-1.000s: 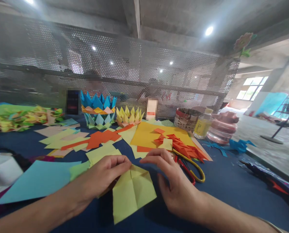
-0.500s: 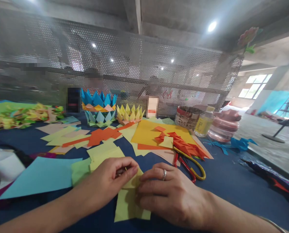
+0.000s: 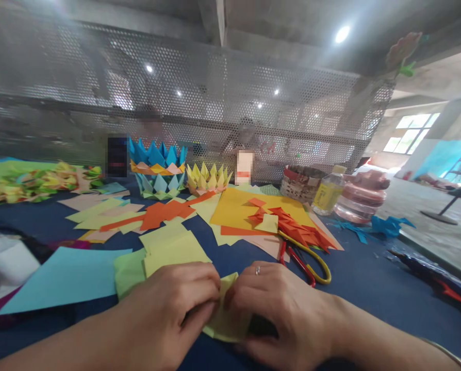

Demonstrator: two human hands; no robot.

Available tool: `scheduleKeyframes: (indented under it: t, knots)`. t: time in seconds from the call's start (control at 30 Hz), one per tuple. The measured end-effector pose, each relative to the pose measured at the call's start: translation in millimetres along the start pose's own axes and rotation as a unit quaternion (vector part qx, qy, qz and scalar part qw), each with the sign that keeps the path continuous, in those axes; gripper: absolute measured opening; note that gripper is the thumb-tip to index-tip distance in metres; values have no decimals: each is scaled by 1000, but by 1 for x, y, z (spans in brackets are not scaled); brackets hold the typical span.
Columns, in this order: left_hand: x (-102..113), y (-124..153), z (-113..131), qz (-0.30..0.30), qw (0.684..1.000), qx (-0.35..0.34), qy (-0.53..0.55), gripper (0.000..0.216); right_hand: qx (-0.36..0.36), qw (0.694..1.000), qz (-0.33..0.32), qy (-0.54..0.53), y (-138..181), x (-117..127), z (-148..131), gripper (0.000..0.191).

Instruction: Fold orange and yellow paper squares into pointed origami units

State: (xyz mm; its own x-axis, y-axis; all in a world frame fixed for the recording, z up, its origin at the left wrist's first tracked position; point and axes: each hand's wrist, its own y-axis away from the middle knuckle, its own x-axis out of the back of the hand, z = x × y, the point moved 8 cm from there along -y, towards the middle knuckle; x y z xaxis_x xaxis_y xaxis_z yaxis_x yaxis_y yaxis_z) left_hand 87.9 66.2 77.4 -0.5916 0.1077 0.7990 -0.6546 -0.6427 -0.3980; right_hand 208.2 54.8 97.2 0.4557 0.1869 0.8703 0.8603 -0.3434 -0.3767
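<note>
A small piece of pale yellow paper (image 3: 230, 322), partly folded, lies between my hands at the table's front. My left hand (image 3: 172, 304) is closed, its thumb and fingers pinching the paper's left side. From the right, my right hand (image 3: 284, 309), with a ring on one finger, has its curled fingers on the paper, thumb towards me. My fingers hide much of the fold. Just beyond my left hand lie yellow square sheets (image 3: 176, 247) and a light green sheet (image 3: 130, 270). Scissors with red and yellow handles (image 3: 325, 273) rest beyond my right hand.
Folded paper crowns (image 3: 159, 157) stand at the back. Orange paper pieces (image 3: 300, 232) lie on a yellow-orange sheet (image 3: 234, 206). A basket (image 3: 302, 185), a bottle (image 3: 328, 193) and a pink jug (image 3: 362, 198) stand back right. A blue sheet (image 3: 68, 278) lies left, a dark tool (image 3: 427, 273) right.
The yellow paper has gone from lying long towards me to a shorter, folded shape. My left hand has moved slightly down, and my right thumb has come out to the near side.
</note>
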Motion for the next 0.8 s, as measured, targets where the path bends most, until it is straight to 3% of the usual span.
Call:
scheduleKeyframes:
  t: [0.1,0.23,0.37,0.53,0.6,0.63,0.73,0.8]
  knots:
    - [5,9,9,2,999,-42,-30,27,-34,996,-14,-76,-1,2,7,6]
    - [9,24,23,54,985,-141,-82,35,-99,979,-23,-178,-1,2,20,15]
    - [3,31,23,90,971,-196,-103,30,-149,966,-9,-210,0,0,27,19]
    - [2,28,19,123,972,-166,-113,32,-215,960,37,-175,3,-3,35,16]
    - [2,30,24,130,968,-179,-115,29,-227,958,51,-165,4,-5,37,18]
    - [2,34,31,137,959,-224,-106,27,-234,957,55,-161,4,-6,38,19]
    - [1,31,21,137,970,-167,-113,30,-247,955,59,-154,5,-8,39,20]
    - [2,33,21,143,966,-184,-110,29,-250,954,64,-152,5,-8,39,20]
